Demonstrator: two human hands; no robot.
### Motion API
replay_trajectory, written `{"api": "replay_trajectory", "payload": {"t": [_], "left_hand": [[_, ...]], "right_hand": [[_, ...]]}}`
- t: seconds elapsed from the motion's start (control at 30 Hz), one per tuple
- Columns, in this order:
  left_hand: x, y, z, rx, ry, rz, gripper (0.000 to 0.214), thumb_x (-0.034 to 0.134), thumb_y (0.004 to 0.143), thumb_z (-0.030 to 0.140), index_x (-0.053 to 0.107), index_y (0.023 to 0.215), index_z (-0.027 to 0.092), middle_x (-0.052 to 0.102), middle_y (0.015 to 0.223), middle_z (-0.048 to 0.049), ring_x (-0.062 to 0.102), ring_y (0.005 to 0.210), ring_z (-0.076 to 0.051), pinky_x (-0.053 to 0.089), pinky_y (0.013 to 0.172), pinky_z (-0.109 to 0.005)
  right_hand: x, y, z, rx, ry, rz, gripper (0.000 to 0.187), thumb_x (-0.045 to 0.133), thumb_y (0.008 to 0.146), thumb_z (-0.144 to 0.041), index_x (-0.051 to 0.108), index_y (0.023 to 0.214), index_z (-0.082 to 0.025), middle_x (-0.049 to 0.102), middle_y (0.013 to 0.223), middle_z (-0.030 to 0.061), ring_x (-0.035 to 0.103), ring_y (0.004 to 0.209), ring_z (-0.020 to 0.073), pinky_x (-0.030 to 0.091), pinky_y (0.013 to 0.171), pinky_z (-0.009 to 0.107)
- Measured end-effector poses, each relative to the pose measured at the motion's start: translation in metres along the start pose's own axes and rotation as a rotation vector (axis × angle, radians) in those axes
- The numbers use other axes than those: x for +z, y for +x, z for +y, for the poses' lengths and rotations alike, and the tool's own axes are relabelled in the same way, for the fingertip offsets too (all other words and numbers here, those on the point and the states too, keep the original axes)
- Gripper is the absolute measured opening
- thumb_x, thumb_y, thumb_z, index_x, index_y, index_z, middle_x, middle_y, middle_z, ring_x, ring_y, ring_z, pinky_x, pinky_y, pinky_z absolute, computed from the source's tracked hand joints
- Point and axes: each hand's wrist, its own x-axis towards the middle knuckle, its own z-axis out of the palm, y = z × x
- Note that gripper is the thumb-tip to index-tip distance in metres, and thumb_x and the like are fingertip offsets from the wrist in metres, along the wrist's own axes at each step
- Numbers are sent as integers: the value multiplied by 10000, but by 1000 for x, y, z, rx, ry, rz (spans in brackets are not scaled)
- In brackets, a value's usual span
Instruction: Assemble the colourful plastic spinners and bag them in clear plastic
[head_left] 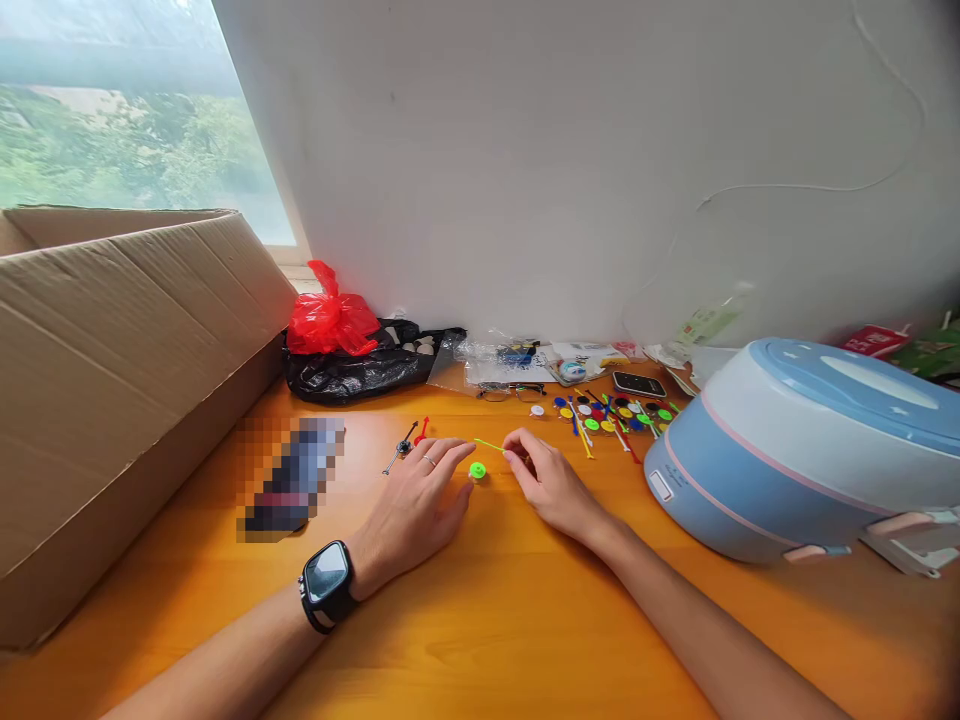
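Observation:
My right hand [551, 480] pinches one end of a thin yellow-green plastic stick [490, 444] between thumb and fingers, just above the table. The stick's other end points left toward the fingertips of my left hand [427, 495]. That hand is open, palm down, with fingers stretched out and the thumb apart. A small bright green disc piece [478, 470] lies by its thumb and fingers; whether they touch it I cannot tell. Beyond the left hand lie a black arrow-like piece [403, 447] and a red one [421, 434], the latter partly hidden by the fingers.
Several coloured discs and sticks [600, 420] lie back right, beside a blue-and-white lunch box [795, 450]. A cardboard box [135, 330] stands left, near a pixelated, phone-like object [296, 475]. Along the wall are a red plastic bag [330, 320], a black bag [337, 375] and glasses [517, 390].

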Motion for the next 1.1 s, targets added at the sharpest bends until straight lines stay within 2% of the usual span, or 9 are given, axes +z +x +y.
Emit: {"api": "replay_trajectory", "payload": {"t": [0.07, 0.17, 0.27, 0.43, 0.73, 0.8, 0.9, 1.0, 1.1], "left_hand": [[0, 0, -1, 13, 38, 28, 379, 555, 1054, 202, 520, 1432, 194, 703, 1347, -138, 656, 1216, -312, 552, 1036, -525], [-2, 0, -3, 15, 84, 13, 185, 524, 1086, 223, 637, 1231, 212, 764, 1125, -93, 699, 1023, -271, 574, 887, -444], [-3, -1, -4, -7, 116, -3, 199, 487, 1107, 224, 677, 1050, 222, 750, 911, -48, 681, 827, -221, 529, 740, -365], [-2, 0, -8, -12, 153, 44, 200, 496, 1116, 259, 687, 1072, 218, 761, 924, -50, 679, 824, -221, 512, 739, -354], [-1, 1, -15, -20, 206, 157, 132, 551, 1100, 251, 676, 1131, 221, 778, 1007, -52, 690, 919, -248, 527, 799, -367], [-1, 1, -15, -39, 206, 145, 131, 548, 1101, 254, 671, 1132, 223, 776, 1023, -55, 684, 920, -249, 524, 795, -370], [-2, 1, -12, -82, 191, 99, 186, 494, 1117, 258, 653, 1028, 224, 750, 964, -54, 672, 893, -246, 516, 782, -373], [-3, 1, -11, -110, 174, 56, 245, 446, 1126, 266, 623, 962, 222, 724, 941, -60, 665, 897, -252, 522, 793, -386], [-2, 1, -11, -105, 127, 61, 207, 468, 1119, 271, 626, 993, 224, 726, 968, -61, 669, 925, -255, 541, 828, -403]], "right_hand": [[2, 0, -6, 48, 224, -60, 200, 548, 1090, -399, 640, 1070, -223, 705, 988, 31, 662, 919, 201, 504, 838, 318], [3, 1, -16, 82, 425, -122, 292, 620, 1046, -488, 684, 1019, -205, 718, 970, 31, 668, 907, 193, 504, 816, 297], [3, 2, -20, 129, 492, -100, 327, 670, 999, -528, 699, 1012, -202, 696, 917, 22, 641, 825, 177, 487, 735, 282], [2, 3, -16, 207, 558, -31, 339, 710, 950, -531, 686, 1086, -221, 625, 853, -8, 560, 711, 146, 428, 623, 257], [3, 4, -8, 127, 530, 19, 303, 717, 960, -503, 681, 1049, -215, 643, 863, 4, 611, 787, 168, 487, 723, 284], [3, 3, -8, 102, 489, 26, 280, 705, 974, -485, 689, 1044, -215, 659, 884, 12, 625, 823, 176, 502, 770, 295], [3, 3, -9, 87, 403, 38, 272, 699, 981, -483, 708, 1038, -217, 694, 930, 28, 638, 854, 190, 511, 799, 308], [3, 2, -10, 84, 353, 26, 280, 681, 993, -495, 711, 1011, -217, 703, 913, 28, 640, 839, 194, 509, 779, 307], [5, 1, -10, 86, 321, 14, 284, 652, 1011, -493, 686, 955, -217, 680, 864, 16, 616, 786, 182, 484, 714, 290]]}}
